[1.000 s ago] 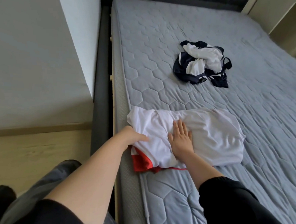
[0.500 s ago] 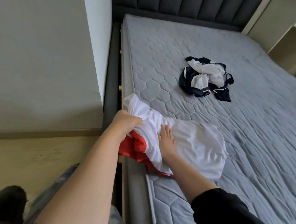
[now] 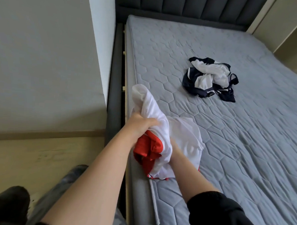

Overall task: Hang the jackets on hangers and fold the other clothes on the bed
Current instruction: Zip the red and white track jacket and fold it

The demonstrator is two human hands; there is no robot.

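Observation:
A white garment with red parts (image 3: 182,136) is bunched at the near left edge of the grey mattress (image 3: 246,143). My left hand (image 3: 140,125) grips its white cloth from the left and holds it lifted off the bed. My right hand (image 3: 174,152) is mostly buried under the white folds, so I cannot make out its fingers. A crumpled navy and white garment (image 3: 209,77) lies loose further up the mattress, apart from both hands.
A dark padded headboard (image 3: 184,9) stands at the far end. A dark bed frame rail (image 3: 115,93) runs along the left side, next to a pale wall (image 3: 44,55) and wooden floor (image 3: 30,156). Cream cabinets (image 3: 286,25) stand at the far right.
The white garment lay flat under my right palm; now my left hand has pulled its left side up and bunched it, and my right hand has slid under the cloth. The view has tilted up.

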